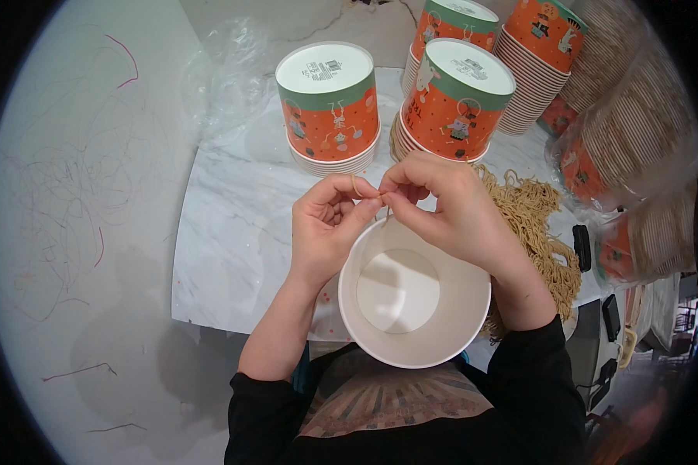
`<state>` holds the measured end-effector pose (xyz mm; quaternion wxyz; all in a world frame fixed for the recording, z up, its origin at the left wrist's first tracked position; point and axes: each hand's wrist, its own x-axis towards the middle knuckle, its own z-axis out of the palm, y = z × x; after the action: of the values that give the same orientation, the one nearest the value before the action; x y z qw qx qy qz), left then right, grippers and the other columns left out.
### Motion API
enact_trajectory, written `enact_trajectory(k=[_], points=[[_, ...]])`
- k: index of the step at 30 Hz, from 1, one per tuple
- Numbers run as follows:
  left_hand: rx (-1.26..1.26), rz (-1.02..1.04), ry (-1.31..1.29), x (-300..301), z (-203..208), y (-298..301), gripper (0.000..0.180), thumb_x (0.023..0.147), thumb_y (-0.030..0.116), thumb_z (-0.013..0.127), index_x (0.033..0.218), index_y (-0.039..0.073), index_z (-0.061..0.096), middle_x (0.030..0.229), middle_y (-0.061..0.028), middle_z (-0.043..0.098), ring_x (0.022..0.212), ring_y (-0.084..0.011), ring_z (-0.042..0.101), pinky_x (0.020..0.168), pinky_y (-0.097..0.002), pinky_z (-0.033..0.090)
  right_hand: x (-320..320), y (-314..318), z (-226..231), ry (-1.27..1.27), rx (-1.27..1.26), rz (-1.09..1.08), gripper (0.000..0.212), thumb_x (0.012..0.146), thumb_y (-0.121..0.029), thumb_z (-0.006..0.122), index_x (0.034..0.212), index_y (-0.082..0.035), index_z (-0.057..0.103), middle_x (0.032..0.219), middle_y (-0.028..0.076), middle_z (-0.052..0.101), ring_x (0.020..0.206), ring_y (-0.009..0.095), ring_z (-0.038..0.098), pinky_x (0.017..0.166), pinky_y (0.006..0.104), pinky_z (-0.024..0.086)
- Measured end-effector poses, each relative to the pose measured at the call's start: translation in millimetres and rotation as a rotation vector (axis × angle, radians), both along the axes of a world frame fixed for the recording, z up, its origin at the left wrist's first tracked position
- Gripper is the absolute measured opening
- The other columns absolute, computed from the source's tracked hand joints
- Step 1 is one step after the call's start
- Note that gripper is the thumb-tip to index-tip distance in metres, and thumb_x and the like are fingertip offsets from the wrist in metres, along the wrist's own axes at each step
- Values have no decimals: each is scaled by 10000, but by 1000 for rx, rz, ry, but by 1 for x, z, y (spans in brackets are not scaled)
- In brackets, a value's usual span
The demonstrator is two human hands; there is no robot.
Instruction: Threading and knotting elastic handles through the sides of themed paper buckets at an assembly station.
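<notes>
A white paper bucket tilts its open mouth toward me at the table's near edge, its round inside bottom in view. Above its far rim, my left hand pinches a thin tan cord between thumb and forefinger. My right hand pinches the same cord, fingertips almost touching those of the left. Part of the cord loops over the left forefinger, and a short length hangs by the rim. Whether it passes through the bucket wall is hidden. Beside my right forearm lies a heap of tan cords.
Upside-down stacks of orange and green printed paper buckets stand at the far side of the marble-patterned table. More bucket stacks in clear plastic fill the right. A crumpled clear bag lies at the far left, near a scribbled white wall.
</notes>
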<state>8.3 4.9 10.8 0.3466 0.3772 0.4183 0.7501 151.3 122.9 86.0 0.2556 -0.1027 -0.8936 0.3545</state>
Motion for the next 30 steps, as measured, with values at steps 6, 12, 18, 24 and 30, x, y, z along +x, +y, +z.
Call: enact_trajectory(k=[6,12,18,24,30], points=[[-71,35,16,-1,-1,0,127,892,-21,727,1009,-19,675,882,-20,695,630,35,506,552,-143,395,0,-1,-1,19,39,-9,96,849,-14,691,931,20,658,803,85,639,730,171,674,662,298,528],[-111,36,0,0,3,0,137,885,-24,734,999,-10,661,892,-27,701,638,25,533,555,-145,417,-1,1,-2,-23,47,-30,86,854,-36,676,916,16,648,784,65,625,701,141,636,640,285,506],[-69,3,-42,-4,7,-1,141,894,-46,708,983,14,616,991,-65,706,788,-52,626,663,-186,490,-5,15,-11,-93,-441,74,80,900,-81,627,890,-3,641,775,-54,576,714,23,521,639,197,422],[-20,-12,11,-7,3,-4,124,886,-66,666,982,4,636,1001,-61,694,806,-52,590,705,-203,463,-5,16,-6,-170,-765,114,70,935,-97,604,929,-31,627,798,-77,577,726,-17,523,619,167,390],[56,-103,-13,-7,6,-5,142,858,-77,662,981,-8,645,987,-32,667,804,-42,577,734,-194,471,-3,16,-7,-211,-815,127,72,944,-115,609,932,-46,628,813,-77,590,720,-20,535,605,168,391]])
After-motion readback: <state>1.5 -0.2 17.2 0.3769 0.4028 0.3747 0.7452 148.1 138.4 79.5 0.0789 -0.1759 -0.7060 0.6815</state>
